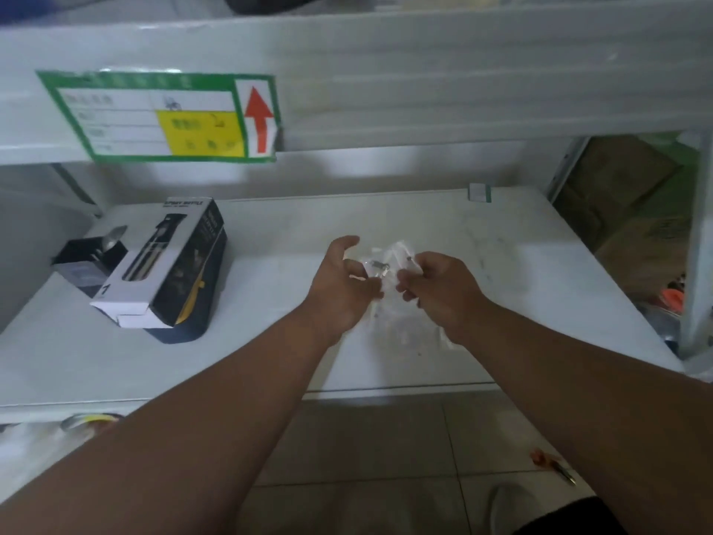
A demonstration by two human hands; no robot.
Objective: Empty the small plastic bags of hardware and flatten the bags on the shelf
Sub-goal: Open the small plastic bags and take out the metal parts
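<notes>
Apparently the job is sitting somewhere in its middle, judging from the head view. The left hand (pixel 341 281) is hovering over the white shelf (pixel 501 264) with its thumb and fingers spread and loosely curved, and it is pinching an edge of a small clear plastic bag (pixel 389 260) between thumb and fingertip, as far as the blur is letting me tell. The right hand (pixel 436 289) is curling its fingers round the other side of the same bag, holding it just above the shelf. A few small metal pieces of hardware (pixel 380 266) are showing through the plastic between the two hands, so this bag is probably not yet emptied. Below the hands another clear bag (pixel 405 326) is lying flat on the shelf, which is suggesting that at least one is already finished, though I cannot tell whether loose parts are lying beside it.

The shelf is looking pale and faintly scuffed. Well to the left a boxed spray bottle (pixel 169 264) is leaning across a smaller dark open box (pixel 90 260). Above, the front of the next shelf is carrying a green-bordered label (pixel 162 117) with a red arrow pointing up. Brown cardboard cartons (pixel 617 210) are standing behind the upright on the right. Underneath, a tiled floor (pixel 366 449) is showing, with a small red-handled tool (pixel 553 465) lying on it
</notes>
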